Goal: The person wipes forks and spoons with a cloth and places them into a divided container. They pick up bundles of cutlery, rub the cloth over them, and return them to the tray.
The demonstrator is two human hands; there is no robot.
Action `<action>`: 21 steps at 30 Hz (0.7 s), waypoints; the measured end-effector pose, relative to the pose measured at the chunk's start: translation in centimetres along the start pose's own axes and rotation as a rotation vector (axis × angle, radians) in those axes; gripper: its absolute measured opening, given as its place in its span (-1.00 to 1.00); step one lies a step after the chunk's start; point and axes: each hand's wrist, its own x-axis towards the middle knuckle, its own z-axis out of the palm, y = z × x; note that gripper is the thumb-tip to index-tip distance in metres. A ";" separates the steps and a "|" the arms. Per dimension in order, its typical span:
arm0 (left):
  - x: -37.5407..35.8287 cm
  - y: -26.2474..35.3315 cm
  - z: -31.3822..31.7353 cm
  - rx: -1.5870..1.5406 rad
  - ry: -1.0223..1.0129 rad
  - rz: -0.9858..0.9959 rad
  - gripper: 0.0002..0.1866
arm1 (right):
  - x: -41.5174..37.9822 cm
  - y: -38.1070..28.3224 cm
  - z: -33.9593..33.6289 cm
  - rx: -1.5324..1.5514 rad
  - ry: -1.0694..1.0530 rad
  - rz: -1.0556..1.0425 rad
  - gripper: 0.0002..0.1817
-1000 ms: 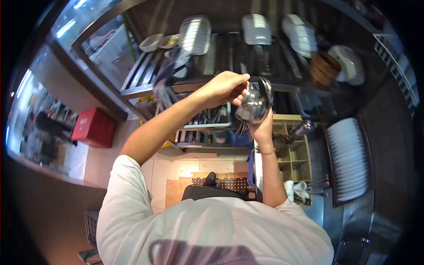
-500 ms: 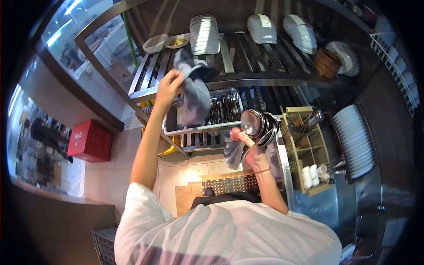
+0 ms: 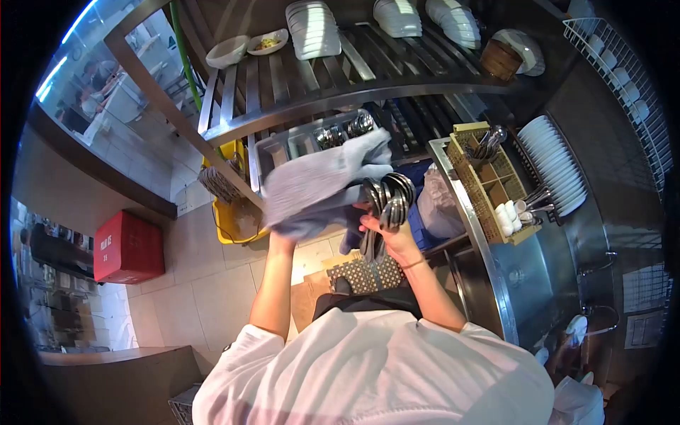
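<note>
A grey-blue cloth (image 3: 319, 177) is spread out in front of me, blurred by motion. My left hand (image 3: 282, 242) holds it from below at its left side, with the fingers hidden under the fabric. My right hand (image 3: 393, 239) is closed around a bundle of metal spoons (image 3: 389, 197), their shiny round bowls pointing up and away from me. The cloth reaches across to the spoons, and some fabric hangs by the right hand. Behind the cloth, a grey cutlery tray (image 3: 304, 142) holds more metal cutlery in its compartments.
Stacked white dishes (image 3: 312, 30) stand on the slatted metal rack (image 3: 283, 113). On the right are a yellow divided basket (image 3: 489, 170), a row of white plates (image 3: 552, 166) and a sink (image 3: 545, 269). A yellow bucket (image 3: 241, 219) and red box (image 3: 127, 246) stand left. Another person's sleeve (image 3: 577, 404) shows lower right.
My left hand has come down from the rack's edge, bringing the cloth toward the spoons and spreading it. The right hand keeps hold of the spoons. The view has turned, and another person appears lower right.
</note>
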 end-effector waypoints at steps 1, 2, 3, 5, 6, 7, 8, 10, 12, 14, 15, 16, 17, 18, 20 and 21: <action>-2.0 -0.3 0.7 0.043 0.000 0.018 -0.60 | -0.9 -0.2 -0.1 -0.052 0.006 -0.006 -0.70; -4.3 -1.6 1.1 0.085 0.031 0.018 -0.60 | -2.1 -0.7 0.3 -0.051 0.045 -0.008 -0.71; -6.2 -3.2 1.3 0.136 0.057 0.003 -0.60 | -2.8 -1.4 0.7 -0.050 0.078 -0.025 -0.72; -9.9 -6.2 2.3 0.248 0.081 -0.046 -0.60 | -4.4 -1.0 -1.2 -0.088 0.039 -0.028 -0.73; -11.0 -7.3 3.0 0.312 0.056 -0.084 -0.60 | -5.4 -0.8 -2.0 -0.117 0.048 -0.004 -0.74; -11.6 -7.8 3.4 0.382 0.023 -0.115 -0.60 | -5.9 -0.9 -2.8 -0.151 0.049 0.015 -0.75; -12.0 -8.2 3.9 0.435 -0.006 -0.135 -0.60 | -6.6 -0.8 -4.0 -0.251 -0.008 0.026 -0.76; -12.2 -8.2 4.5 0.512 -0.048 -0.144 -0.60 | -8.1 0.4 -6.4 -0.199 -0.063 0.139 -0.74; -12.4 -8.2 5.2 0.541 -0.052 -0.130 -0.60 | -11.2 -0.3 -7.0 -0.138 -0.115 0.257 -0.66; -12.7 -7.8 5.9 0.553 -0.027 -0.086 -0.61 | -12.9 0.7 -6.6 -0.017 -0.024 0.267 -0.60; -13.0 -7.5 6.2 0.540 0.009 -0.046 -0.61 | -13.7 -0.6 -5.4 -0.041 -0.020 0.225 -0.60; -13.6 -7.0 6.5 0.521 0.049 -0.001 -0.61 | -14.3 -0.8 -5.7 0.020 0.039 0.237 -0.61; -14.1 -6.7 6.7 0.484 0.099 0.056 -0.61 | -14.2 -0.6 -7.6 -0.023 -0.041 0.315 -0.65; -14.8 -6.3 6.8 0.447 0.153 0.109 -0.61 | -14.4 -0.8 -9.0 -0.012 0.000 0.344 -0.67; -15.9 -6.3 6.7 0.338 0.247 0.228 -0.61 | -14.6 -2.2 -10.4 -0.019 0.064 0.374 -0.73; -16.4 -6.3 6.4 0.276 0.298 0.285 -0.61 | -14.7 -2.6 -11.2 -0.024 0.063 0.358 -0.73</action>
